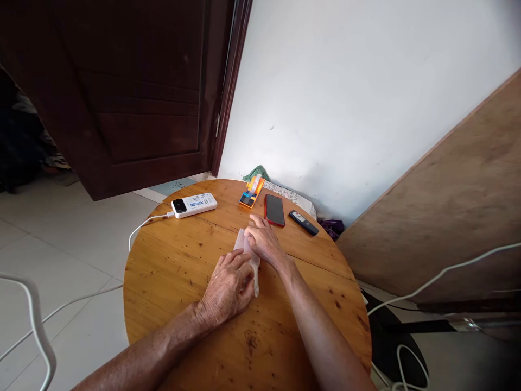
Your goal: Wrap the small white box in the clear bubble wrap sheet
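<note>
A small folded white cloth (241, 243) lies near the middle of a round wooden table (171, 282). My left hand (228, 286) rests palm down on its near end, fingers stretched flat. My right hand (264, 239) presses down on the far end, fingers extended and close together. Most of the cloth is hidden under the two hands; only its left edge and a strip between the hands show.
At the table's far side lie a white power bank (194, 205) with a white cable (140, 225), an orange gadget (252, 193), a red-edged phone (274, 209) and a dark remote (303, 222). A dark door (134, 98), white wall and leaning wooden board (451, 206) stand behind.
</note>
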`<state>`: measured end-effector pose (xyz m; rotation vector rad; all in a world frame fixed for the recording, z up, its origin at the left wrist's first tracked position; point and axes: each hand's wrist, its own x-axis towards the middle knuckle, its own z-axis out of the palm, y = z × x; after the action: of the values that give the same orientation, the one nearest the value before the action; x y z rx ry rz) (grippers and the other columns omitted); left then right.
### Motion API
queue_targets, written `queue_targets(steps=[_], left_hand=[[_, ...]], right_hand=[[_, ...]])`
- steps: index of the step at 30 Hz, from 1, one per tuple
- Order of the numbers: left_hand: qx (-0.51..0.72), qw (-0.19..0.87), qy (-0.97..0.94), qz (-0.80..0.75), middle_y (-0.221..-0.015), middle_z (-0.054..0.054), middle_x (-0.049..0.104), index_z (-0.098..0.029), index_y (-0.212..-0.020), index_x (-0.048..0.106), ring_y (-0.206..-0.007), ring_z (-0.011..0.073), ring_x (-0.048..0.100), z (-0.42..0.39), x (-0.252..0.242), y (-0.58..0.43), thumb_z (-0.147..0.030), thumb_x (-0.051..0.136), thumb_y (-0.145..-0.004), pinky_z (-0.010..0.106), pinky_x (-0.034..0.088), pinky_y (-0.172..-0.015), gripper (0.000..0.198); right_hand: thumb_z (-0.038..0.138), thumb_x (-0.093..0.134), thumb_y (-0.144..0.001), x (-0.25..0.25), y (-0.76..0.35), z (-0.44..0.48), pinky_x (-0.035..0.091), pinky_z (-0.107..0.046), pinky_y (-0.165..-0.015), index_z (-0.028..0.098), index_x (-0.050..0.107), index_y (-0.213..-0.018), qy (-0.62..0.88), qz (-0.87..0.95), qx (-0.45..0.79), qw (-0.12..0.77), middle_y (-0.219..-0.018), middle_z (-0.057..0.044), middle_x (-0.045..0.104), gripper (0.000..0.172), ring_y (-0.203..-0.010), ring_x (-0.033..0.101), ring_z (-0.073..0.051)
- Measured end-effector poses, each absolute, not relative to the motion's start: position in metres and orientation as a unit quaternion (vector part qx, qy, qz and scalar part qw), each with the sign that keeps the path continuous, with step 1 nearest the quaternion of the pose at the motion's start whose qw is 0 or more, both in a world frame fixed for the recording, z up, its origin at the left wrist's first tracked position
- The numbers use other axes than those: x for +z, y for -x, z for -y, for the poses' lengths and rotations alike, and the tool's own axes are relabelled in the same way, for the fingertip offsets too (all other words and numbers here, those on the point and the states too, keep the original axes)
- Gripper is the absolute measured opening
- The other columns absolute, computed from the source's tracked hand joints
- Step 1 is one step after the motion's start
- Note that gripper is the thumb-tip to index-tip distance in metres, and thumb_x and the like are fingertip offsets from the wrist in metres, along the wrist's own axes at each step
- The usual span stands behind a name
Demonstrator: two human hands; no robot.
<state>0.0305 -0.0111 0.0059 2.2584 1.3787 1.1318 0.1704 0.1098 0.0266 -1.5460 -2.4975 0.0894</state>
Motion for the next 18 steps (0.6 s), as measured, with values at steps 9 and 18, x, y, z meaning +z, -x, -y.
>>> queue_targets(steps=[9, 18], left_hand=[[0.424, 0.145, -0.765, -0.462, -0.109, 0.008, 0.069, -0.021, -0.079, 0.06, -0.113, 0.0242, 0.059, 0.009, -0.002, -0.033, -0.008, 0.057, -0.078, 0.04, 0.048, -0.099, 0.013], [0.424, 0.151, -0.767, -0.457, -0.111, 0.008, 0.068, -0.021, -0.081, 0.059, -0.108, 0.0237, 0.06, 0.008, -0.004, -0.032, -0.008, 0.056, -0.077, 0.039, 0.05, -0.095, 0.013]], right_hand=[[0.016, 0.051, -0.083, 0.008, -0.204, -0.096, 0.042, -0.04, -0.102, 0.021, 0.07, -0.1, 0.502, 0.823, 0.017, 0.264, -0.125, -0.011, 0.06, 0.026, -0.116, 0.055, -0.025], [0.024, 0.054, -0.083, -0.01, -0.2, -0.082, 0.041, -0.044, -0.102, 0.019, 0.072, -0.095, 0.525, 0.784, 0.078, 0.322, -0.131, -0.012, 0.057, 0.022, -0.116, 0.055, -0.028]])
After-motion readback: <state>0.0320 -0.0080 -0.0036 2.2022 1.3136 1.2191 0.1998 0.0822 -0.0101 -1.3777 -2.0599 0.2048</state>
